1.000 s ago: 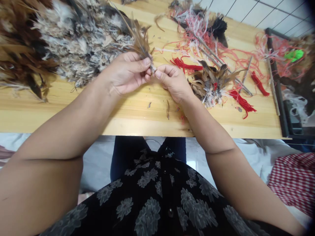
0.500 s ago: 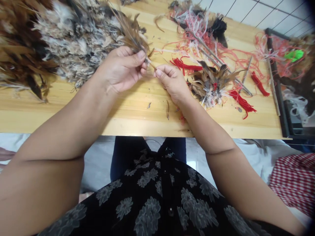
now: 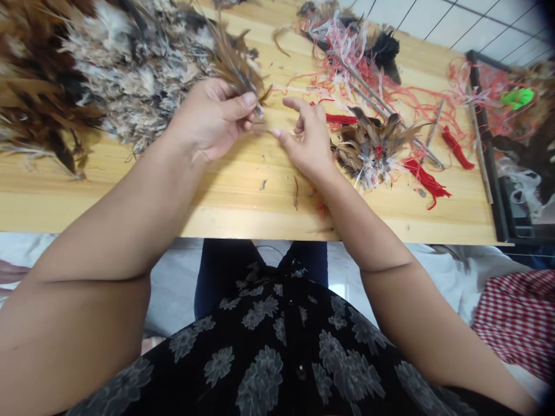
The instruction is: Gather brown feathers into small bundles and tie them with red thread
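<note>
My left hand is closed around a small bunch of brown feathers, its thumb pressing on their pale quill ends. The feather tips fan up and away over a large heap of grey and white feathers. To the right, my right hand has its thumb and index finger spread apart with nothing between them. A small blurred strand shows between the two hands. Just right of my right hand lies a bundle of brown feathers with white ties at its base.
Darker brown feathers pile up at the far left. Red tassels, tangled pink string and thin sticks lie on the wooden table. A black-framed tray stands at the right edge.
The fingers of my right hand have opened out of their pinch, and its index finger now points up and left. My left hand still grips the feathers in nearly the same place.
</note>
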`<state>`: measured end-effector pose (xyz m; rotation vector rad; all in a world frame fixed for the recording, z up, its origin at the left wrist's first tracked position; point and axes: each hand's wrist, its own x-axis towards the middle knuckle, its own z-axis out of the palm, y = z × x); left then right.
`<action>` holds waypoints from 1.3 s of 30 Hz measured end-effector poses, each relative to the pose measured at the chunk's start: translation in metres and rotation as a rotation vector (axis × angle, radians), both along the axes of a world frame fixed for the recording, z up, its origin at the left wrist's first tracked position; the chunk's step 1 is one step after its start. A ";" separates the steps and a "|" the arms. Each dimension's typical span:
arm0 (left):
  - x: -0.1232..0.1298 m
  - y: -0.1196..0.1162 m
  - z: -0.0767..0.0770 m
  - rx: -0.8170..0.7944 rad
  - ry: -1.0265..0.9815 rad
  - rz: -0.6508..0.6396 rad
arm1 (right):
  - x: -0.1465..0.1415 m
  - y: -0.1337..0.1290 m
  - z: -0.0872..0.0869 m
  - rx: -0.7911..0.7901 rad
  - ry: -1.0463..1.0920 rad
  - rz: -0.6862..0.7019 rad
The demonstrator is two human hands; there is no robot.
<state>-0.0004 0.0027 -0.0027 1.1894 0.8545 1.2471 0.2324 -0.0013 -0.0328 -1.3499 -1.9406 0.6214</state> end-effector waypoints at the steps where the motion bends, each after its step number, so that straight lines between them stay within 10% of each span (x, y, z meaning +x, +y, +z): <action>1: 0.001 -0.001 0.000 0.013 0.010 -0.003 | -0.001 -0.002 0.004 -0.004 0.020 0.011; 8: 0.009 -0.011 0.004 -0.007 0.066 -0.063 | -0.005 -0.011 0.025 -0.081 0.036 0.061; 39: 0.011 -0.026 0.022 -0.049 0.060 -0.144 | -0.024 -0.015 0.021 -0.336 0.452 0.267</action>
